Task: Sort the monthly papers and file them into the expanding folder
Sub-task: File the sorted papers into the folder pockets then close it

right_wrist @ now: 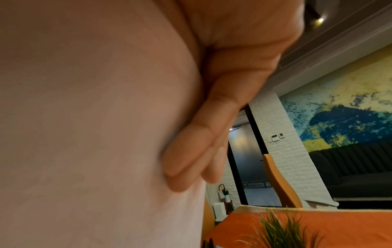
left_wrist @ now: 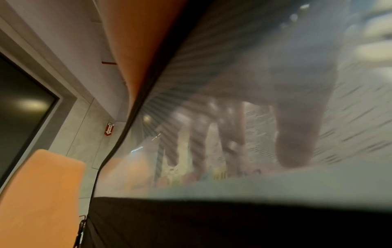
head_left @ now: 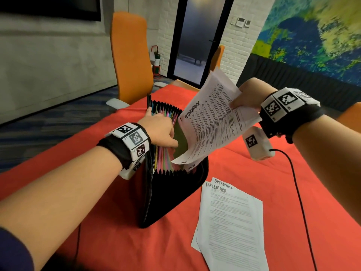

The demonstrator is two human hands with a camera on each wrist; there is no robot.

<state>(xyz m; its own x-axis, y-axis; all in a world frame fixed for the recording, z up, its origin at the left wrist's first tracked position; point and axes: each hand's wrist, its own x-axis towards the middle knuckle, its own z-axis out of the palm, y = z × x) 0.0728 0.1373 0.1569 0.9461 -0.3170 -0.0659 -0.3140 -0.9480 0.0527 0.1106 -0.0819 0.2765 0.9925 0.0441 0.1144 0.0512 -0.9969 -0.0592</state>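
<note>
A black expanding folder stands open on the red tablecloth, its coloured dividers fanned out. My left hand reaches into its top with straight fingers pushed between the dividers and the thumb on the nearer side, holding a pocket apart. My right hand grips a sheaf of printed papers headed "November" by its upper edge, fingers flat against the back of the papers. Their lower corner dips into the opened pocket. Two sheets headed "December" lie flat on the table, right of the folder.
An orange chair stands at the table's far left edge and another beyond the far end. A black cable trails over the cloth on the right. A small green plant sits on the table.
</note>
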